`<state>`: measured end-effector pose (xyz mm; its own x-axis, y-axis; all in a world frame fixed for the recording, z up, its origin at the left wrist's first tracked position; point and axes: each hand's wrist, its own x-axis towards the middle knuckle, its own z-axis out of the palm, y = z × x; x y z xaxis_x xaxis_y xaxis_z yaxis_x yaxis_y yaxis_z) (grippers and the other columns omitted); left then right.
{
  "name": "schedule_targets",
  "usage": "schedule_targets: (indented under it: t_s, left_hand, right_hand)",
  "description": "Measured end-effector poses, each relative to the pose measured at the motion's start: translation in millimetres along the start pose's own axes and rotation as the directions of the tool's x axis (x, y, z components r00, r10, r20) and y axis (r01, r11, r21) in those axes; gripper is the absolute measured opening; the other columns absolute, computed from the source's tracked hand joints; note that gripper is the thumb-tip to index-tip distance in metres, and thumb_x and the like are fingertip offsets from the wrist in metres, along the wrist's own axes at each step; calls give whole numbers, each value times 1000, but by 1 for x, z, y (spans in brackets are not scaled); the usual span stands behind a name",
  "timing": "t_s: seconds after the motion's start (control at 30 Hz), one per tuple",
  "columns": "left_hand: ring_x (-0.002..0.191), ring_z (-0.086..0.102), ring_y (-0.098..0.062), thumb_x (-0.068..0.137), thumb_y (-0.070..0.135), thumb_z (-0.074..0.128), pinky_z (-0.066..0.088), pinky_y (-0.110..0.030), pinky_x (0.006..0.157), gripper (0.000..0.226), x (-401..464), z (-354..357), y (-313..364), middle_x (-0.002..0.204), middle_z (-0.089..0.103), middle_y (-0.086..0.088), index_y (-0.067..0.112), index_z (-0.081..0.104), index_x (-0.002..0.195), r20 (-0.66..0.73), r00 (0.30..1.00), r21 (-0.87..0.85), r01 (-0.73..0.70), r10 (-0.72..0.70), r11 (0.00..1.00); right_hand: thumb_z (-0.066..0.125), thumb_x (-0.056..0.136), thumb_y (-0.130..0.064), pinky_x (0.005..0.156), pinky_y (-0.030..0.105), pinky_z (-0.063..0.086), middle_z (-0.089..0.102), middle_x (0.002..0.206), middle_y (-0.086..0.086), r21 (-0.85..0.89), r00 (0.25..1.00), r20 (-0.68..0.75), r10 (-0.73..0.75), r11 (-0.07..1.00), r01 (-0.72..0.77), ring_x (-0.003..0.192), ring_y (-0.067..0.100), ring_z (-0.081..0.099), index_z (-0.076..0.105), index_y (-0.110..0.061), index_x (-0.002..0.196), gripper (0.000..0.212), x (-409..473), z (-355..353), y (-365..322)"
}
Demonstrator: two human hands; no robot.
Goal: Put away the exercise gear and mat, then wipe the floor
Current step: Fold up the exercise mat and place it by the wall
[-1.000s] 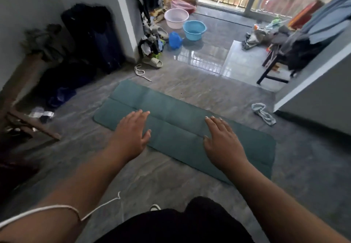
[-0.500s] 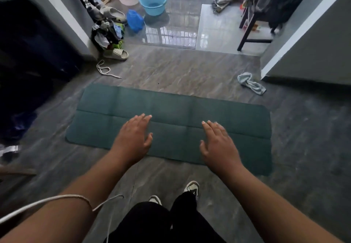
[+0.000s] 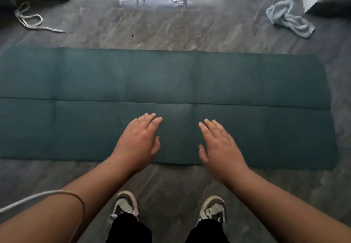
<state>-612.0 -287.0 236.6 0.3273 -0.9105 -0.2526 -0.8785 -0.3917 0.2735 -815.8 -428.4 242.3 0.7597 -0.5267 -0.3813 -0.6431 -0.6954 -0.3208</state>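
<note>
Hovering flat-fingered, empty: left hand [image 3: 137, 142], right hand [image 3: 220, 147], mat [image 3: 247, 83].

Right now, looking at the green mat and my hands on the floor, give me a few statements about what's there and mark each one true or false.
1. The green mat lies spread out flat on the floor. True.
2. The left hand is gripping a rolled end of the mat. False: it is open with the fingers extended over the flat mat, and nothing is rolled.
3. The right hand is open and empty. True.
4. The light blue cloth lies on top of the mat. False: it lies on the bare floor beyond the mat's far right corner.
5. A white cord lies on the floor beyond the mat, far left. True.
</note>
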Motion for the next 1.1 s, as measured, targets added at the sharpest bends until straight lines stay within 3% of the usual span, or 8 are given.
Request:
schedule_targets:
  t_s: [0.1, 0.23, 0.33, 0.5, 0.6, 0.8, 0.97, 1.1]
  left_hand:
    - [126, 53, -37, 81, 33, 41, 44, -48, 105, 60, 23, 84, -42, 137, 56, -18, 7, 53, 134, 47, 997, 51, -63, 60, 997]
    - [124, 55, -39, 71, 29, 64, 48, -53, 98, 67, 52, 169, -89, 137, 56, -20, 7, 54, 134, 159, 967, 148, -223, 200, 963]
    - [133, 46, -39, 79, 35, 53, 43, -53, 105, 66, 58, 205, -111, 144, 48, -20, 8, 48, 140, 179, 968, 170, -206, 175, 964]
    - [150, -5, -31, 93, 58, 43, 10, -54, 120, 85, 45, 241, -126, 164, -6, -11, 21, -1, 156, 428, 893, 262, -273, 142, 926]
    - [149, -18, -28, 91, 63, 44, 4, -59, 118, 92, 38, 243, -124, 162, -20, -5, 28, -16, 153, 542, 832, 261, -300, 118, 917]
    - [146, -22, -34, 86, 59, 57, 8, -67, 114, 104, 30, 260, -122, 160, -26, -3, 34, -21, 150, 594, 801, 272, -286, 73, 919]
    - [149, -15, -31, 88, 61, 52, 14, -66, 114, 95, 34, 250, -122, 162, -20, -2, 39, -18, 150, 610, 778, 219, -350, 153, 911]
    - [150, 2, -30, 83, 79, 36, 18, -58, 116, 93, 30, 239, -114, 164, -10, -5, 38, -14, 151, 587, 772, 162, -409, 246, 898]
  right_hand:
    - [41, 97, -39, 120, 38, 14, 14, 164, 3, -74, 999, 47, -20, 997, 24, 151, 21, 7, 15, -18, 156, 68, 40, 91, 18]
    - [41, 88, -44, 115, 45, 33, 32, 158, 7, -169, 991, 111, -77, 981, 95, 146, 26, 29, 30, -14, 152, 72, 76, 185, 36]
    - [33, 87, -47, 116, 46, 30, 26, 161, 7, -196, 986, 140, -87, 974, 114, 147, 27, 27, 27, -15, 153, 74, 86, 224, 55]
    - [29, 91, -56, 121, 47, 15, 7, 165, 8, -261, 952, 266, -148, 940, 219, 151, 28, 5, 8, -16, 157, 79, 82, 255, 80]
    - [38, 95, -57, 122, 48, 6, -10, 165, 5, -277, 922, 364, -128, 931, 239, 151, 28, -7, -7, -22, 156, 84, 75, 251, 82]
    - [55, 86, -63, 114, 67, 2, -29, 160, 8, -339, 904, 419, -79, 911, 237, 148, 35, -21, -22, -26, 152, 108, 79, 269, 70]
    - [39, 100, -41, 113, 70, 9, -20, 162, 11, -360, 871, 476, -121, 877, 319, 147, 45, -14, -15, -29, 153, 77, 78, 262, 68]
    - [30, 100, -18, 116, 60, 17, -5, 165, 7, -307, 870, 477, -127, 903, 300, 150, 37, 7, -9, -28, 155, 68, 71, 245, 57]
